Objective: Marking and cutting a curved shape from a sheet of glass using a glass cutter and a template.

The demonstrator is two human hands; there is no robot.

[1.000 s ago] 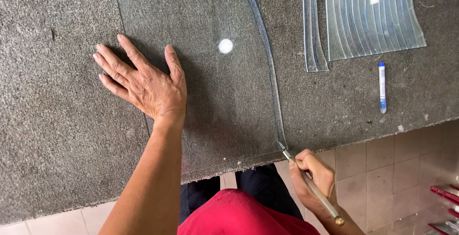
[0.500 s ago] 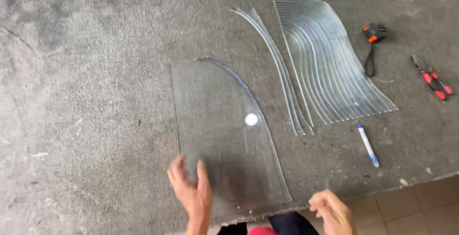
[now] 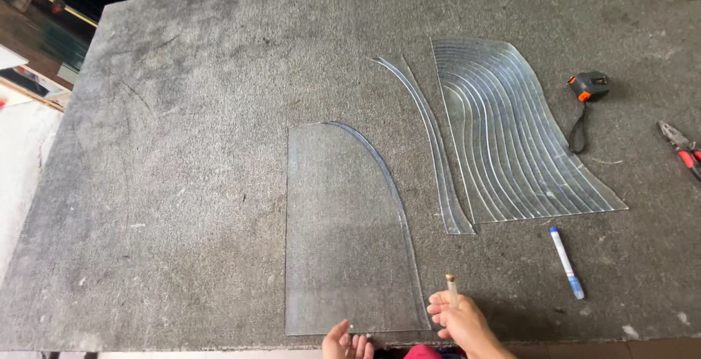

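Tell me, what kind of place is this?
Probably a glass-cutting workshop: a curved glass sheet lies on a felt-covered table, beside stacked cut strips, a marker and a tape measure.

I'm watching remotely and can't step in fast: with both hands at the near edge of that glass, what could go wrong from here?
1. The glass sheet lies with its near edge at the table's lip, under the left hand; a tug might tip it off.
2. Bare fingers rest by a cut edge, so a cut is possible.
3. The thin curved strips lie close by and might snap if bumped.
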